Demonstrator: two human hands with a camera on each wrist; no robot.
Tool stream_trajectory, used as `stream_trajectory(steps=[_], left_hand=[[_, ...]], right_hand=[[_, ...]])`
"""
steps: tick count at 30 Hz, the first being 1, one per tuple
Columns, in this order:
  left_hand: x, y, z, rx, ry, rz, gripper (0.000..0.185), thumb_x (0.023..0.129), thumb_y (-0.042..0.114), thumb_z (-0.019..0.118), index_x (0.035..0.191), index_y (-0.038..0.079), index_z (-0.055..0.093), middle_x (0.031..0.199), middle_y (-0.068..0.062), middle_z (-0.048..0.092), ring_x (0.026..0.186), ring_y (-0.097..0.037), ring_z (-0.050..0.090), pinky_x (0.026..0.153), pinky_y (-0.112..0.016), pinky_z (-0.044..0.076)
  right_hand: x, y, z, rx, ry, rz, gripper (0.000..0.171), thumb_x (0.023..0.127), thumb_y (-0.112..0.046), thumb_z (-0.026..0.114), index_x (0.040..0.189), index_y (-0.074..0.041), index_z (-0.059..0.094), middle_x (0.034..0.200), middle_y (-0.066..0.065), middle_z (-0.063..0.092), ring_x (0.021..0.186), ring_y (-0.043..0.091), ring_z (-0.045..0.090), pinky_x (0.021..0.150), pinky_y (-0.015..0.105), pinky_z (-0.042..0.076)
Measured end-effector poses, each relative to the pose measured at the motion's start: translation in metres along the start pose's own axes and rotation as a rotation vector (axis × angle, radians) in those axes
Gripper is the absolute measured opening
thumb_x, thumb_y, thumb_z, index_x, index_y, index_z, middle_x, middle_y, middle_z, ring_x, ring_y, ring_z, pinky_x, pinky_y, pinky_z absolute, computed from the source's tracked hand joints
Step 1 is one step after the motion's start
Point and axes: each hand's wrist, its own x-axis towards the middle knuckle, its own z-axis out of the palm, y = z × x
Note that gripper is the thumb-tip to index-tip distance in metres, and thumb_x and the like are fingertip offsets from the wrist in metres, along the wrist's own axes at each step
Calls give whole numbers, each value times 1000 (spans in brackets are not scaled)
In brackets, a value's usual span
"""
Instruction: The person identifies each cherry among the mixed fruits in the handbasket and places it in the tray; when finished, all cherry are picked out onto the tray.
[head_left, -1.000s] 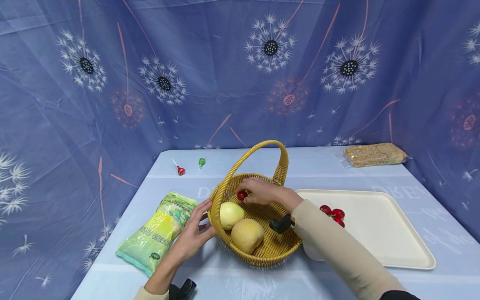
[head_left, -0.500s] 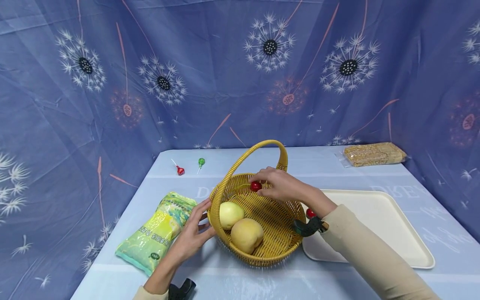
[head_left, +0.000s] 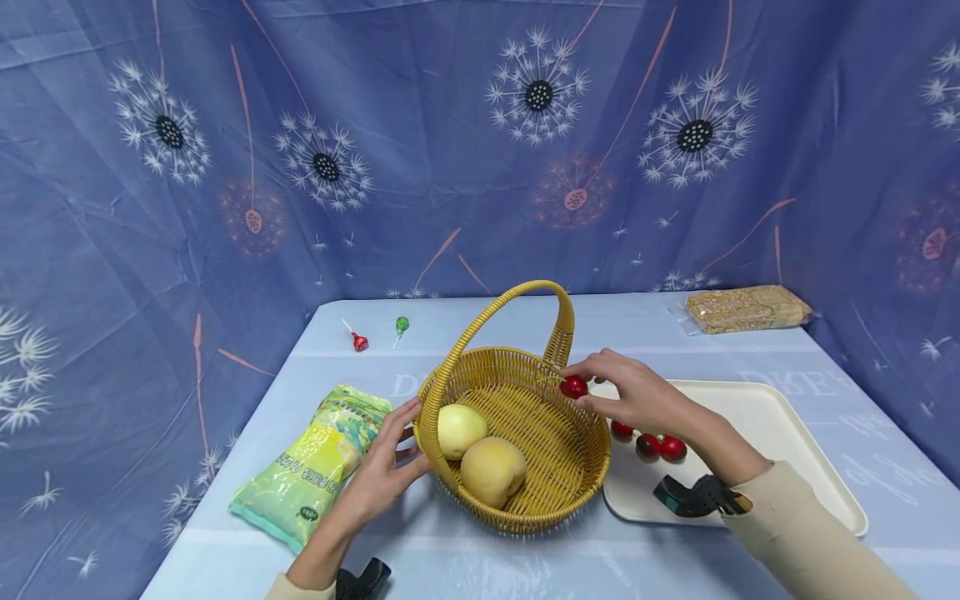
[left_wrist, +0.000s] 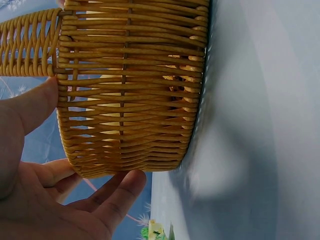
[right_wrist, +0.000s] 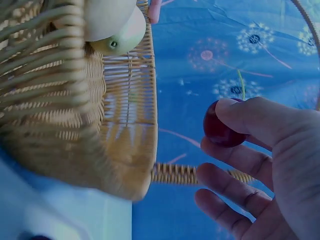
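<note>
My right hand (head_left: 628, 390) pinches a dark red cherry (head_left: 573, 387) with a green stem between thumb and fingertips. It is over the right rim of the yellow wicker basket (head_left: 551, 475); in the right wrist view the cherry (right_wrist: 225, 125) shows apart from the basket wall. My left hand (head_left: 386, 467) holds the basket's left side. In the left wrist view its thumb (left_wrist: 40, 102) is at the rim by the handle, with other fingers against the wall. Inside the basket lie a pale green fruit (head_left: 461, 431) and a yellow peach (head_left: 493, 472).
A cream tray (head_left: 765, 467) right of the basket bears several cherries (head_left: 672, 449). A green-yellow snack bag (head_left: 315, 467) lies at left. Behind it are a red lollipop (head_left: 360, 342) and a green one (head_left: 402, 323). A packaged brown snack (head_left: 750, 309) lies at back right.
My right hand has lifted the cherry from inside the basket and carried it right, to above the right rim. The tray's cherries are uncovered again. My left hand has stayed on the basket.
</note>
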Motion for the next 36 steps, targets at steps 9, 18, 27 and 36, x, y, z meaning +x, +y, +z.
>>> stream_trajectory(steps=[9,18,27,36], left_hand=[[1,-1,-1,6,1,19,70,88,22,66,147,11,31,155,-5,22,129,-37,44,101,-47,46],[1,-1,-1,-1,-2,27,70,88,21,66,147,9,30,155,-7,21,130,-39,43,101,-47,46],[1,-2,-1,-3,-8,57,69,89,18,66,146,7,31,154,-10,22,128,-40,44,99,-43,48],[0,-3,-2,8,-9,71,69,89,18,65,146,6,30,154,-11,21,128,-41,44,98,-39,49]], right_hand=[[-45,25,-9,-26,90,93,34,87,-25,68,121,-26,62,108,-10,63,97,14,58,77,34,52],[-77,55,1,-54,154,187,34,84,-25,71,117,-24,64,107,-7,65,94,5,54,75,31,50],[-96,75,17,-104,185,220,36,78,-20,77,112,-20,67,101,-6,69,89,11,55,73,29,48],[-101,86,27,-142,215,224,39,72,-17,80,109,-20,68,98,-7,69,85,8,50,68,24,43]])
